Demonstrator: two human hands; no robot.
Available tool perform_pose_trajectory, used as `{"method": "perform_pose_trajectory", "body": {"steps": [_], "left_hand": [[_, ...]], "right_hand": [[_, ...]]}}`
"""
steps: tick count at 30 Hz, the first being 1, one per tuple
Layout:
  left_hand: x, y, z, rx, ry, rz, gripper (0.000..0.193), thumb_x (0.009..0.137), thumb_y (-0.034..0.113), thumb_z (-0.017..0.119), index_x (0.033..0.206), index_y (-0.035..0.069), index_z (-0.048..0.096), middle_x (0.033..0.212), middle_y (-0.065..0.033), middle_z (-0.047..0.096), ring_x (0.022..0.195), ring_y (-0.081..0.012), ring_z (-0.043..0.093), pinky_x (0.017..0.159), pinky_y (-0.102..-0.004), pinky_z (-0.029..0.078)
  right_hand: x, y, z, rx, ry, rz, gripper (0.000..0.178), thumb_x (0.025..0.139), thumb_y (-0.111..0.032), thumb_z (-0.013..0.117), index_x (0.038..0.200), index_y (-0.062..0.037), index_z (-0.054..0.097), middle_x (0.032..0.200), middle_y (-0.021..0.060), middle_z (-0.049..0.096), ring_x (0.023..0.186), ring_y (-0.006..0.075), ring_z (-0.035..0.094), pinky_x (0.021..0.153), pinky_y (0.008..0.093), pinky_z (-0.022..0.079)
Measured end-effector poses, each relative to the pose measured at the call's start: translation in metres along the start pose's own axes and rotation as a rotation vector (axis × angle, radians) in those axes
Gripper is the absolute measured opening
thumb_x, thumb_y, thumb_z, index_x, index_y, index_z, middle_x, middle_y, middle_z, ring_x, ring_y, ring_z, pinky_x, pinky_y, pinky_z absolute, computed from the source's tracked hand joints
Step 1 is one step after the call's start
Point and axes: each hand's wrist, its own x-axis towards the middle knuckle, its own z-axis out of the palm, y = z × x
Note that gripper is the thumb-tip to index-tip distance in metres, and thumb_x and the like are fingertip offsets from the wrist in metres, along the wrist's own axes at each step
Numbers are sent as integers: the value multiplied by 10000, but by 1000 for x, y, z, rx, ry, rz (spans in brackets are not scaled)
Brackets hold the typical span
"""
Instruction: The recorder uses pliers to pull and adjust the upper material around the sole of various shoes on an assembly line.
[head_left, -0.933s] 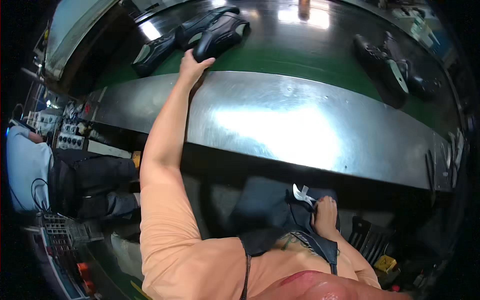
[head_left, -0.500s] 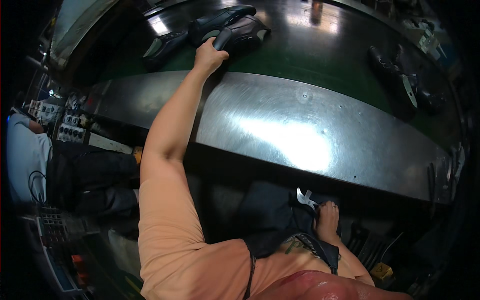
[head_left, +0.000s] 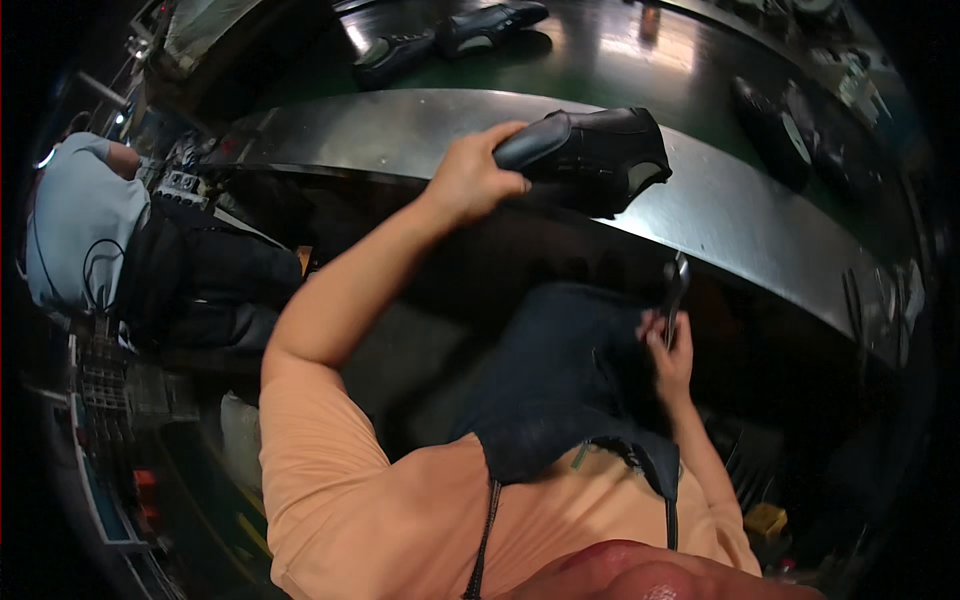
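The left hand [head_left: 472,178], clasped on a black shoe [head_left: 605,150], has brought it over the steel ledge [head_left: 370,130], nearer the right hand's [head_left: 676,360] gripped metal-tipped tool [head_left: 678,284].

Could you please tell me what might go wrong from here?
The left hand grips the shoe by one end only, so it could slip and fall. The tool in the right hand points up near the metal ledge and might knock it, or scratch the shoe if the hands meet.
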Motion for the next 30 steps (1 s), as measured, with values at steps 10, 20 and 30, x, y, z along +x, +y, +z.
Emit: {"method": "perform_pose_trajectory", "body": {"steps": [10,20,30], "left_hand": [[-157,24,130,83,245,392,867,581,-62,675,1400,35,408,1437,-232,397,1295,-419,419,1058,-451,362],[-139,48,130,-1108,-59,55,1075,603,405,877,1455,80,308,1353,-157,458,1279,-284,426,1078,-399,324],[-140,55,134,-1036,-58,-38,639,740,161,788,1299,65,492,1117,-71,586,1019,-164,563,911,-286,448]], "right_hand": [[31,-53,41,527,267,164,393,846,-401,694,984,-159,417,718,-60,405,559,42,422,574,239,461],[-4,-43,5,267,-137,179,399,791,-307,779,985,-152,466,795,-81,460,680,20,449,601,154,366],[-9,-119,36,-530,-191,-92,648,642,-413,862,1024,-49,485,1020,58,583,857,126,537,769,269,457]]}}
